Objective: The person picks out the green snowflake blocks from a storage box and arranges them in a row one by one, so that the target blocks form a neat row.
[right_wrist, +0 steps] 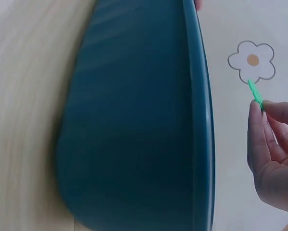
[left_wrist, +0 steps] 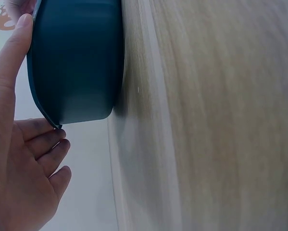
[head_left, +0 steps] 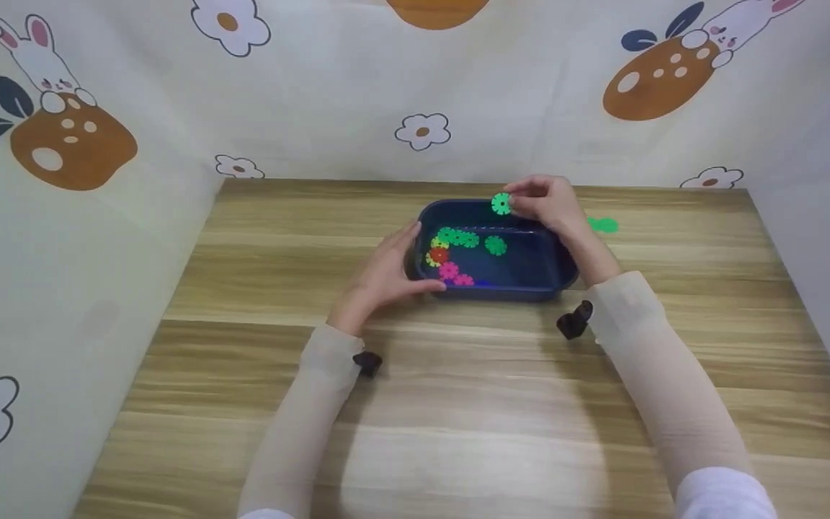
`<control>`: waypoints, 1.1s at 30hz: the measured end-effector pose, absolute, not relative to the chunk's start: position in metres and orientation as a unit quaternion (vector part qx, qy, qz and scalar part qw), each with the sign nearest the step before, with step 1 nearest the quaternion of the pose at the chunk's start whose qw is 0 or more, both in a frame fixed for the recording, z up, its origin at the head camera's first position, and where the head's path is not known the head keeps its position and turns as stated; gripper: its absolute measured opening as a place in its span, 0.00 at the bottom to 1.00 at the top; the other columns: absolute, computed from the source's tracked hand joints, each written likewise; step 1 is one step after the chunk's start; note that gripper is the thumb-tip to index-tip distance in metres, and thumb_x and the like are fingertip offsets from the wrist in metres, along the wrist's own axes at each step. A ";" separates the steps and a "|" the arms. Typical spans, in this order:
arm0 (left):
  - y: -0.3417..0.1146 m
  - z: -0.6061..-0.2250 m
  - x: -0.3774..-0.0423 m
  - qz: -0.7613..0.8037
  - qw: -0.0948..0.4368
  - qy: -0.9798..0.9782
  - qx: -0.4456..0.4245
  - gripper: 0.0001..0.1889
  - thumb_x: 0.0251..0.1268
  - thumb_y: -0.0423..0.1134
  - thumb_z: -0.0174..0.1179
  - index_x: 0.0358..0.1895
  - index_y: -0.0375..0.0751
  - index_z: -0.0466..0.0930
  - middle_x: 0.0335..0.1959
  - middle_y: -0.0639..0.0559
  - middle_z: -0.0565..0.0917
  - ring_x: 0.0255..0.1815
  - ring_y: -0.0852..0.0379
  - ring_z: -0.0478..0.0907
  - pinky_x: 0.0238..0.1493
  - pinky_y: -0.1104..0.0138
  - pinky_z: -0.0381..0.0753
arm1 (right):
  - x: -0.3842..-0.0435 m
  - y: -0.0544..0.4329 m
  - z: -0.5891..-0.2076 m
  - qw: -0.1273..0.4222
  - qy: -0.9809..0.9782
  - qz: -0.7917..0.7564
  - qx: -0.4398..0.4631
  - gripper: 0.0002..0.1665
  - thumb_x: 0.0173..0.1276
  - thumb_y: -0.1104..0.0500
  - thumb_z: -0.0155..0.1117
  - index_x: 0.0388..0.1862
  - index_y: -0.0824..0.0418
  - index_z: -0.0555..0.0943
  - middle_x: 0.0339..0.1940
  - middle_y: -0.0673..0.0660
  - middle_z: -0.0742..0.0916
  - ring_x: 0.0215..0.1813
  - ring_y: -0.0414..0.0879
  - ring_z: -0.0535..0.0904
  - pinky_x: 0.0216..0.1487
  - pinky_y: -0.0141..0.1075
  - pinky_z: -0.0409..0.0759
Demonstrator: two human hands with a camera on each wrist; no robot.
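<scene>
A dark blue plastic tub [head_left: 505, 294] stands on the wooden table. My left hand [head_left: 386, 270] holds its left end, thumb on the near rim and fingertips on the left rim; the left wrist view shows the thumb [left_wrist: 16, 45] against the edge. Above the far rim, my right hand [head_left: 550, 205] pinches a green snowflake building disc [head_left: 501, 204] between thumb and fingertips. Edge-on, that disc shows as a thin green sliver [right_wrist: 255, 92] in the right wrist view. Inside the tub lie several green discs [head_left: 457, 236], yellow ones, a red disc [head_left: 439, 255] and pink discs [head_left: 449, 271].
On the table to the right of the tub, partly behind the right forearm, lie green discs [head_left: 604, 225]. A patterned cloth [head_left: 328, 94] hangs behind the table and along its sides. Small black devices [head_left: 575, 321] sit at both wrists.
</scene>
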State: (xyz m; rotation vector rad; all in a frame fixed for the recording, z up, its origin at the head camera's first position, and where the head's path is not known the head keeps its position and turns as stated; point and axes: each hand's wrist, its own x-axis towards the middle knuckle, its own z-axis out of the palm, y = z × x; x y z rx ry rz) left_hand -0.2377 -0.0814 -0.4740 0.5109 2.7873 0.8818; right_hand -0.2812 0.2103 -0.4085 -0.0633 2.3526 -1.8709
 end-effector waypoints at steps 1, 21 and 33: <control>-0.081 -0.474 -0.237 0.297 0.087 0.935 0.172 0.61 0.48 0.69 0.70 0.82 0.51 0.46 0.83 0.50 0.50 0.83 0.44 0.49 0.81 0.48 0.53 | -0.281 0.212 -0.408 0.065 0.775 -0.628 -0.019 0.18 0.67 0.68 0.65 0.54 0.76 0.80 0.32 0.44 0.88 0.34 0.33 0.84 0.40 0.23 0.86; -0.082 -0.475 -0.237 0.301 0.085 0.933 0.175 0.61 0.48 0.68 0.71 0.81 0.50 0.46 0.83 0.49 0.49 0.83 0.45 0.49 0.82 0.49 0.52 | -0.283 0.252 -0.406 0.050 0.736 -0.675 0.011 0.14 0.66 0.71 0.64 0.51 0.74 0.81 0.29 0.45 0.89 0.31 0.33 0.86 0.38 0.25 0.86; -0.081 -0.474 -0.236 0.305 0.086 0.932 0.174 0.60 0.49 0.67 0.71 0.81 0.50 0.46 0.83 0.50 0.50 0.83 0.45 0.49 0.82 0.48 0.52 | -0.282 0.275 -0.409 0.022 0.717 -0.696 0.032 0.12 0.65 0.73 0.65 0.47 0.72 0.84 0.29 0.49 0.90 0.30 0.37 0.88 0.36 0.27 0.87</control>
